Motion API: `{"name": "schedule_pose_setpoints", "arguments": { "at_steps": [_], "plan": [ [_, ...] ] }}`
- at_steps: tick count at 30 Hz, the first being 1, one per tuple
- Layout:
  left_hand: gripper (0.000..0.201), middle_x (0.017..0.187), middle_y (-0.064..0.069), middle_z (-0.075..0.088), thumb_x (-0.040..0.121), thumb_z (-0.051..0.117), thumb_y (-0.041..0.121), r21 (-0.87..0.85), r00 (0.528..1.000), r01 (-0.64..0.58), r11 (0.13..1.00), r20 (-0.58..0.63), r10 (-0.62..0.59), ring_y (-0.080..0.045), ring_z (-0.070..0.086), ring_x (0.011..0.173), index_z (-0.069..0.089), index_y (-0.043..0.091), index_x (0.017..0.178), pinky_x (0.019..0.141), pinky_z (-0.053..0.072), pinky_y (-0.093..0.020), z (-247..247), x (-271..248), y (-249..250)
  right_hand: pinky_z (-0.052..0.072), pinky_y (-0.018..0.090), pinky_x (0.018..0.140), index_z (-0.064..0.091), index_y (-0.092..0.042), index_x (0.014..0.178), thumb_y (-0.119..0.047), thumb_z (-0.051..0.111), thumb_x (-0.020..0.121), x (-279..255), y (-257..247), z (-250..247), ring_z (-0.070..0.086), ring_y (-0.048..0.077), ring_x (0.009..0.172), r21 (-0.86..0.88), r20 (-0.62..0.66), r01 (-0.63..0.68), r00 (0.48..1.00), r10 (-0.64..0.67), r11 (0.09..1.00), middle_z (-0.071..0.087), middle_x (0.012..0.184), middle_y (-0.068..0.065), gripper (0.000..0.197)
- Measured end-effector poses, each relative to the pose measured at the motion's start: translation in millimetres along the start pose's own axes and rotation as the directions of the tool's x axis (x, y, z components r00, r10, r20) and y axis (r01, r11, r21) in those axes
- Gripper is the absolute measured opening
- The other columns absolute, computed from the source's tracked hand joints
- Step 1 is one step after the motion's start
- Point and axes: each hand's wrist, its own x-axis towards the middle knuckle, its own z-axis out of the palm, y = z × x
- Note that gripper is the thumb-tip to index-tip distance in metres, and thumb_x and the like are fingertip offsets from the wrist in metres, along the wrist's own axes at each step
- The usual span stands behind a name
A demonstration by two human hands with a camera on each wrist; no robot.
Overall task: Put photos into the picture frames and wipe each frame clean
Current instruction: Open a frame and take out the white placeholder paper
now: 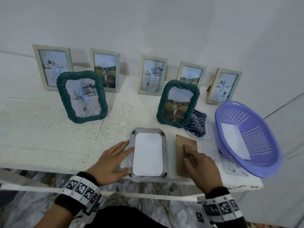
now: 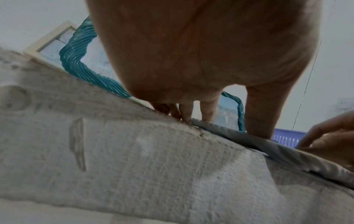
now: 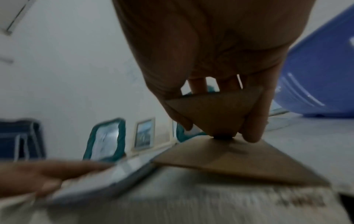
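A grey picture frame (image 1: pixel 165 145) lies face down near the table's front edge, with a white photo (image 1: pixel 148 155) back up inside it. My left hand (image 1: pixel 128 159) presses on the frame's left rim with straight fingers; in the left wrist view its fingertips (image 2: pixel 186 116) touch the frame's edge (image 2: pixel 249 145). Right of the frame lies the brown backing board (image 1: pixel 181 142). My right hand (image 1: pixel 187 155) pinches the board's fold-out stand (image 3: pixel 214 112), which sticks up from the board (image 3: pixel 249 163).
Several pale framed photos (image 1: pixel 152 74) stand along the wall, with two green wicker frames (image 1: pixel 82 94) in front of them. A checked cloth (image 1: pixel 197 124) lies in a clear tray. At the right, a purple basket (image 1: pixel 263 162) holds a white photo (image 1: pixel 233 139).
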Motion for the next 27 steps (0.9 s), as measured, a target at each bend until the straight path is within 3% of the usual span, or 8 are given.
{"name": "schedule_pose_setpoints", "arguments": {
  "at_steps": [4, 8, 11, 13, 15, 17, 20, 27],
  "plan": [
    [0.085, 0.158, 0.017, -0.013, 0.075, 0.02, 0.087, 0.003, 1.0, -0.007, 1.0, -0.015, 0.007, 0.003, -0.019, 0.142, 0.003, 0.047, 0.148, 0.113, 0.001, -0.028, 1, 0, -1, 0.045, 0.035, 0.062, 0.052, -0.02, 0.13, -0.029, 0.058, 0.084, 3, -6, 32, 0.055, 0.033, 0.085, -0.33, 0.07, -0.002, 0.997, 0.026, 0.944, 0.064, 0.099, 0.009, 0.047],
    [0.084, 0.157, 0.017, -0.014, 0.076, 0.021, 0.085, 0.009, 1.0, -0.009, 1.0, -0.022, 0.009, 0.003, -0.019, 0.142, 0.002, 0.047, 0.148, 0.114, 0.0, -0.027, 1, 0, 0, 0.045, 0.038, 0.064, 0.057, -0.018, 0.123, -0.03, 0.061, 0.078, 5, -11, 33, 0.056, 0.035, 0.076, -0.464, 0.032, -0.018, 0.999, 0.037, 0.886, 0.065, 0.093, 0.01, 0.047],
    [0.084, 0.157, 0.018, -0.014, 0.077, 0.021, 0.085, -0.005, 0.999, -0.013, 1.0, -0.032, 0.013, 0.004, -0.019, 0.142, 0.003, 0.046, 0.149, 0.115, 0.0, -0.028, 2, 0, 1, 0.048, 0.04, 0.062, 0.062, -0.013, 0.112, -0.031, 0.066, 0.074, 6, -21, 30, 0.055, 0.035, 0.079, -0.427, -0.013, 0.006, 1.0, -0.013, 0.904, 0.061, 0.1, 0.013, 0.042],
    [0.082, 0.158, 0.018, -0.014, 0.078, 0.024, 0.083, -0.012, 0.999, -0.012, 1.0, -0.034, 0.012, 0.004, -0.02, 0.141, 0.003, 0.046, 0.149, 0.113, -0.001, -0.026, 1, 0, 1, 0.05, 0.041, 0.066, 0.063, -0.013, 0.096, -0.033, 0.063, 0.075, 5, -35, 34, 0.055, 0.035, 0.084, -0.336, -0.045, 0.168, 0.98, -0.193, 0.927, 0.059, 0.101, 0.013, 0.029],
    [0.081, 0.158, 0.018, -0.014, 0.079, 0.026, 0.08, -0.008, 1.0, -0.008, 1.0, -0.029, 0.007, 0.004, -0.021, 0.141, 0.003, 0.046, 0.149, 0.112, -0.002, -0.026, 1, 0, 2, 0.052, 0.039, 0.072, 0.063, -0.017, 0.096, -0.038, 0.057, 0.078, 2, -51, 42, 0.056, 0.031, 0.093, -0.216, 0.004, 0.369, 0.926, -0.377, 0.904, 0.06, 0.105, 0.01, 0.029],
    [0.082, 0.158, 0.018, -0.014, 0.079, 0.026, 0.08, -0.005, 1.0, -0.006, 1.0, -0.025, 0.006, 0.003, -0.02, 0.142, 0.003, 0.046, 0.15, 0.113, 0.0, -0.027, 0, 0, 2, 0.053, 0.037, 0.071, 0.064, -0.02, 0.1, -0.044, 0.057, 0.076, 0, -64, 53, 0.055, 0.028, 0.095, -0.151, 0.103, 0.48, 0.877, -0.47, 0.864, 0.061, 0.108, 0.005, 0.034],
    [0.085, 0.157, 0.018, -0.015, 0.077, 0.023, 0.084, -0.008, 1.0, -0.007, 1.0, -0.021, 0.006, 0.002, -0.019, 0.142, 0.002, 0.045, 0.15, 0.113, 0.0, -0.028, -1, -1, 4, 0.052, 0.035, 0.067, 0.065, -0.022, 0.093, -0.049, 0.059, 0.068, 1, -72, 63, 0.054, 0.025, 0.087, -0.184, 0.218, 0.528, 0.844, -0.489, 0.829, 0.061, 0.1, 0.002, 0.037],
    [0.081, 0.157, 0.019, -0.015, 0.08, 0.029, 0.078, -0.012, 1.0, 0.001, 1.0, -0.022, -0.001, 0.005, -0.02, 0.141, 0.002, 0.046, 0.149, 0.11, -0.002, -0.025, -1, -1, 4, 0.051, 0.036, 0.065, 0.063, -0.021, 0.093, -0.042, 0.057, 0.077, 1, -70, 68, 0.054, 0.024, 0.083, -0.173, 0.211, 0.543, 0.836, -0.507, 0.822, 0.063, 0.096, 0.001, 0.027]
  ]
}}
